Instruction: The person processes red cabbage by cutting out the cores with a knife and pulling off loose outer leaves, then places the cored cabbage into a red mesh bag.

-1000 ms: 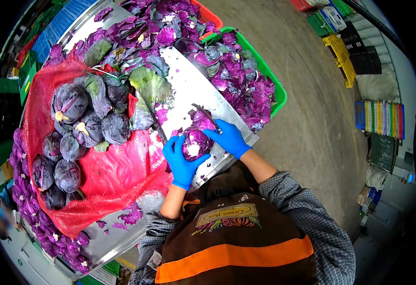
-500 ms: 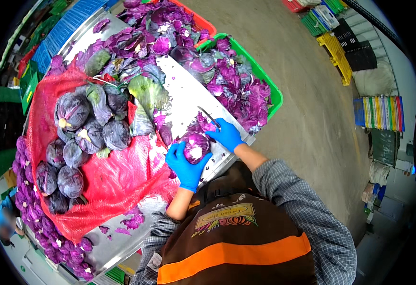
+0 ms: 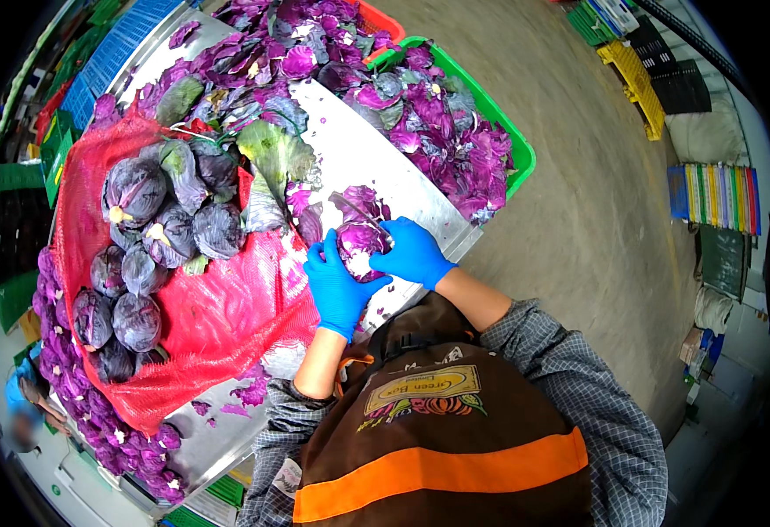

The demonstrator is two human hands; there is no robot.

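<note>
A trimmed red cabbage [image 3: 360, 249] with a pale cut patch rests near the metal table's close edge. My blue-gloved left hand [image 3: 341, 285] curls around its left and near side, holding it. On the cabbage's right side is my blue-gloved right hand [image 3: 413, 255], closed on a knife [image 3: 357, 207]. The dark blade reaches up and left over the far side of the cabbage; the handle is hidden in the fingers. Loose purple leaves [image 3: 369, 195] lie just beyond.
Untrimmed cabbages [image 3: 136, 190] sit on a red mesh sack [image 3: 200, 325] at left. Trimmed purple heads [image 3: 95, 422] line the table's left edge. Leaves fill a green crate [image 3: 525, 158] at the far right, beside a red crate [image 3: 389, 26]. A person [image 3: 25, 395] is at far left.
My right hand has moved in against the cabbage, turning the knife so its blade lies over the far side. The left hand still holds the cabbage. The whole view has shifted slightly.
</note>
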